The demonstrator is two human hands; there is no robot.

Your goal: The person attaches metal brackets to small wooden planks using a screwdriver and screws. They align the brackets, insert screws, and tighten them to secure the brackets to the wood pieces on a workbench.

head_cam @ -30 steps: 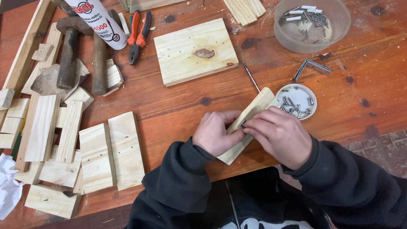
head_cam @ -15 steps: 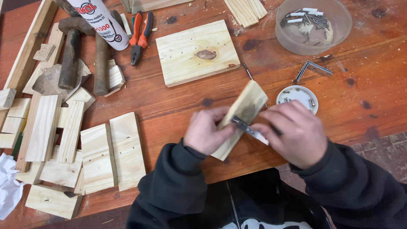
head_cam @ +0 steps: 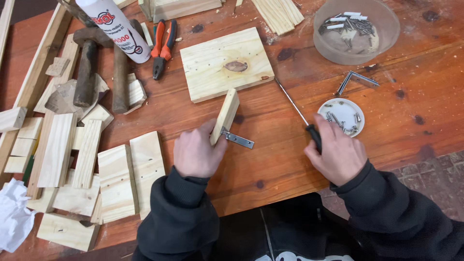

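Observation:
My left hand (head_cam: 195,152) holds a small pale wood block (head_cam: 225,114) on its edge on the wooden table (head_cam: 270,159). A flat metal bracket (head_cam: 238,139) sticks out to the right from the block's lower end. My right hand (head_cam: 338,154) grips the black handle of a screwdriver (head_cam: 298,112), whose thin shaft lies on the table and points up-left toward a square pine board (head_cam: 224,63). Just above my right hand sits a small white lid with several screws (head_cam: 344,116).
An angled metal bracket (head_cam: 355,79) lies by a clear plastic bowl of hardware (head_cam: 356,29) at the top right. Pliers with orange handles (head_cam: 162,46), a glue bottle (head_cam: 116,29) and hammers (head_cam: 87,67) lie at the top left. Cut wood blocks (head_cam: 130,174) fill the left side.
My right hand left the block and bracket, moved right and closed on the screwdriver handle. My left hand stood the block more upright, its bracket now exposed.

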